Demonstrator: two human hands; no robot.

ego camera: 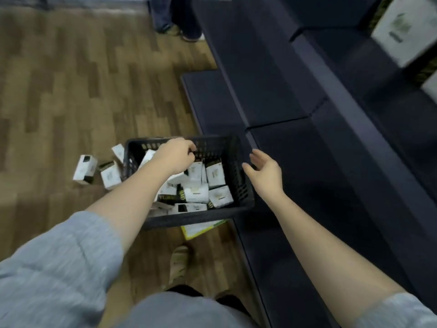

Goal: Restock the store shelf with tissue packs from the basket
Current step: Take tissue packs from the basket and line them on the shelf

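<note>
A black plastic basket stands on the wooden floor against the dark shelf unit. It holds several white tissue packs lying jumbled. My left hand hovers over the far half of the basket with its fingers curled downward; what they hold, if anything, is hidden. Just right of the basket's rim, my right hand floats with fingers spread and nothing in it. White tissue packs stand on an upper shelf at the far right.
Three tissue packs lie on the floor left of the basket. A yellow-green flat box pokes out from under it. Another person's feet stand at the top, and my own foot is near the basket.
</note>
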